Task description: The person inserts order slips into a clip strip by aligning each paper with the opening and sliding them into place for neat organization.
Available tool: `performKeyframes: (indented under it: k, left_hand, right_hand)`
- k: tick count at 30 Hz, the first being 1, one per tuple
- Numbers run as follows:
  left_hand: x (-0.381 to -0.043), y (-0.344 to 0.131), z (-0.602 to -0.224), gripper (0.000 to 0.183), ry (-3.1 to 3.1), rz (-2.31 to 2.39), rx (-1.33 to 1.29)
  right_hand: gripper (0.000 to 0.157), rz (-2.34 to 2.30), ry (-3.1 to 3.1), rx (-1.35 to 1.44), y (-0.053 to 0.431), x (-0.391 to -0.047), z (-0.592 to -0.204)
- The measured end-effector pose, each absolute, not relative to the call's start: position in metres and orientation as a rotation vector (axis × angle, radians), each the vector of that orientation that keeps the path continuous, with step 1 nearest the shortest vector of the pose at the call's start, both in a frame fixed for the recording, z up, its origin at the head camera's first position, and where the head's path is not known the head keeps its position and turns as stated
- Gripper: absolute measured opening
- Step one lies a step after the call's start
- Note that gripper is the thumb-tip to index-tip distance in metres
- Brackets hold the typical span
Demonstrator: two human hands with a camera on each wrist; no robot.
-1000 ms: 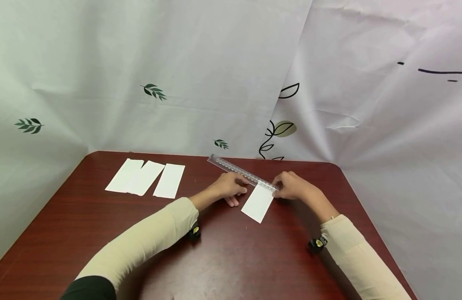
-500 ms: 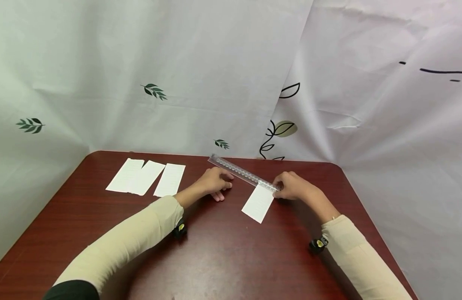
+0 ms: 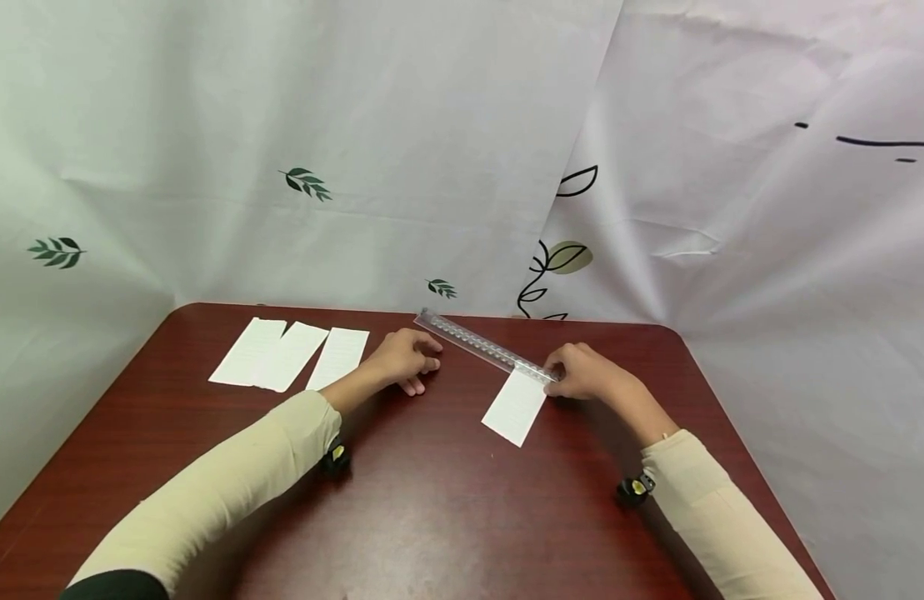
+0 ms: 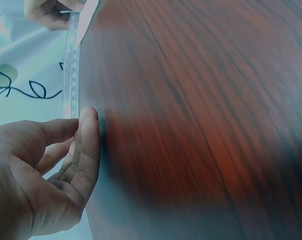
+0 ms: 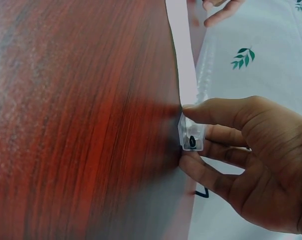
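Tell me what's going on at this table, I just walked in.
A person's right grip holds one end of a clear ruler, which meets one edge of a white paper slip on the table. The left grip is holding nothing, near the ruler's other end. More white paper lies farther left.

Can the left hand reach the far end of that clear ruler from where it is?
Probably yes: the left hand looks empty and sits close to that end of the clear ruler, with only bare table showing between them in the head view.
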State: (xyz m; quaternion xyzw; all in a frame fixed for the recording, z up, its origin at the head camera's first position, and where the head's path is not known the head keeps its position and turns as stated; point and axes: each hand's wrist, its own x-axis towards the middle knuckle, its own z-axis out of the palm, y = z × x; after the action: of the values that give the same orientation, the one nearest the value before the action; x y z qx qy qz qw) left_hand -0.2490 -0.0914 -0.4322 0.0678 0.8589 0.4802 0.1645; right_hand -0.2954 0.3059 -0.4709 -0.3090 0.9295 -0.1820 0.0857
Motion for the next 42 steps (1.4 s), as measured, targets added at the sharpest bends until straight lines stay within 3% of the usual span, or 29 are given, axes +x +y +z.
performKeyframes:
  k: [13,20,27,35,42]
  left_hand:
    - [-0.244,-0.129,-0.429,0.037,2.496,1.342,0.169]
    - [-0.241,-0.149,-0.425,0.038,2.518,1.316,0.165]
    - [-0.237,-0.170,-0.425,0.036,2.561,1.287,0.173]
    - [-0.228,-0.201,-0.421,0.038,2.640,1.204,0.167]
    - [-0.222,-0.222,-0.414,0.037,2.701,1.175,0.143]
  right_hand:
    - [0.026,-0.531,2.770,-0.854,0.305,-0.295,-0.470]
    - [0.024,-0.474,2.768,-0.759,0.273,-0.253,-0.412]
    - [0.027,-0.511,2.778,-0.766,0.298,-0.288,-0.462]
    - [0.028,-0.494,2.747,-0.757,0.275,-0.258,-0.412]
    - [0.029,-0.466,2.817,-0.730,0.299,-0.292,-0.464]
